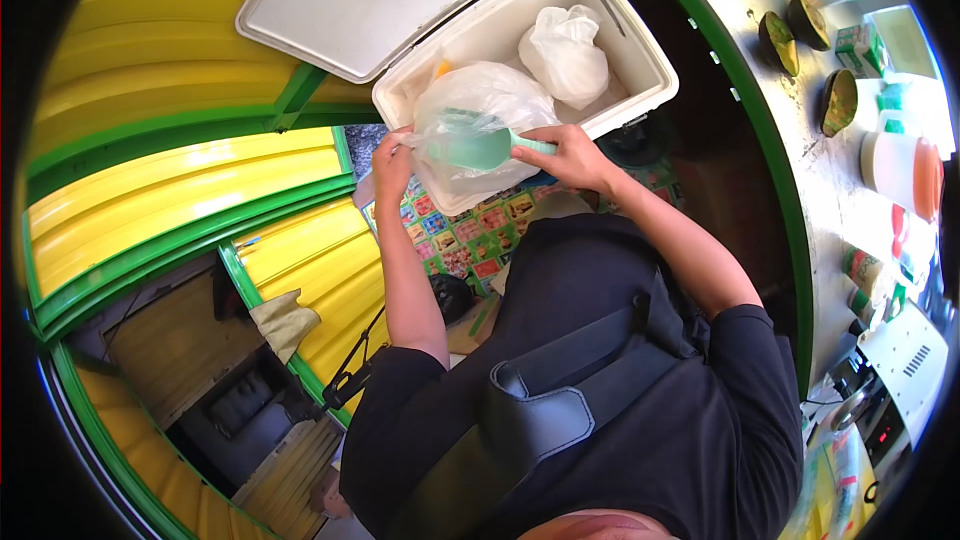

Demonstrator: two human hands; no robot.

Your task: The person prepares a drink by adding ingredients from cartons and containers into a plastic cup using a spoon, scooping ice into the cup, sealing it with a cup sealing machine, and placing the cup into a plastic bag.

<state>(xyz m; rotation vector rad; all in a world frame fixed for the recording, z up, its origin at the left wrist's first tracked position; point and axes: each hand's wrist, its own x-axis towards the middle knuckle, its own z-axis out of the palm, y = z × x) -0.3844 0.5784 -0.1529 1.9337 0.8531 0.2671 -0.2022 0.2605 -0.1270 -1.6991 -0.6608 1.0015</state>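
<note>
My right hand (565,155) is closed round the handle of a pale green plastic scoop (478,148). The scoop's bowl lies at the mouth of a clear plastic bag (485,90), partly behind the film. At the bag's left edge, my left hand (391,162) pinches the plastic. The bag rests in the left part of a white cooler box (640,90) and overhangs its near wall. What fills the bag looks whitish; I cannot make out what it is. A second, tied white bag (565,55) sits in the cooler's right part.
The cooler's lid (340,0) stands open at the back left. On the right, a counter (745,50) with a green edge holds avocado halves (838,102), a carton (862,50) and a jug (895,170). Yellow corrugated panels (180,230) stand on the left.
</note>
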